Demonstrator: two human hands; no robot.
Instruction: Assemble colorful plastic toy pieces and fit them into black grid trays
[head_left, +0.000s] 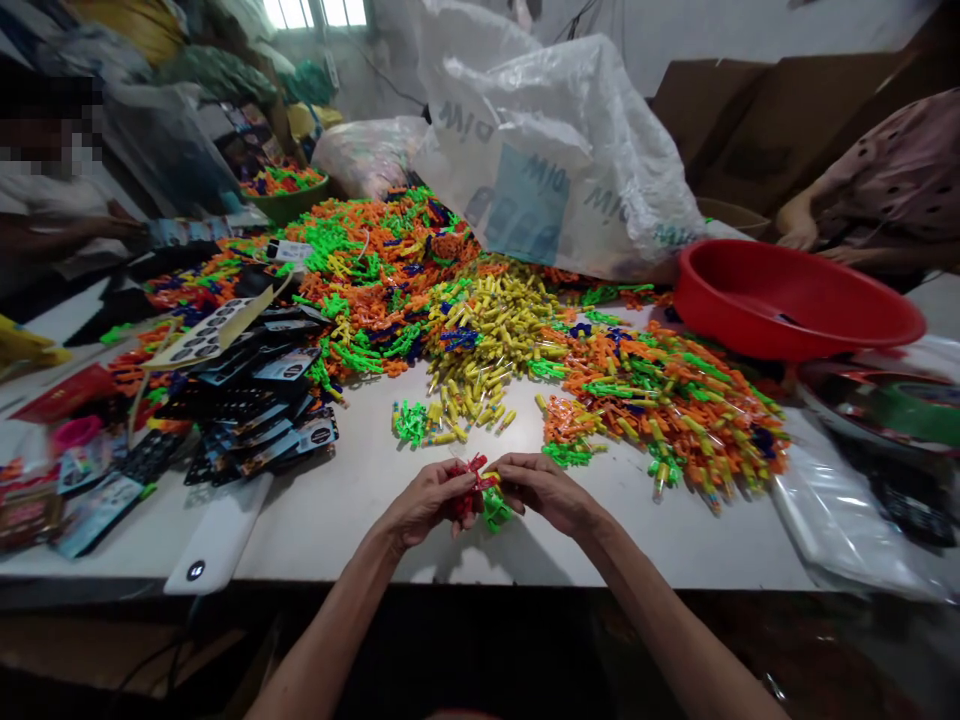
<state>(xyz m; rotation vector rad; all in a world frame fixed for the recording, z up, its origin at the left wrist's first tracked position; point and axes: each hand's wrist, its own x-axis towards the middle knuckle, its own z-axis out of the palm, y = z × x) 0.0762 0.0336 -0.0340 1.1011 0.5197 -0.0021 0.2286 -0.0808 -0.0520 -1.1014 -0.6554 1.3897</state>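
Observation:
Near the table's front edge, my left hand (435, 500) is closed on a red plastic toy piece (472, 475). My right hand (547, 488) meets it from the other side, fingertips pinched at a small yellow piece (491, 478). Just below the fingers shows a bright green plastic piece (495, 510); I cannot tell whether it is held or lies on the table. Ahead of the hands spreads a heap of small yellow tubes (499, 320). A small green cluster (410, 424) lies at its near left, and an orange and green bunch (570, 425) at its near right.
Orange and green pieces (352, 250) pile up behind. Black printed packets (255, 420) and a white device (217, 540) lie left. To the right are a red basin (795, 300) and clear plastic bags (840, 510). A big white sack (555, 160) stands behind; other people sit left and right.

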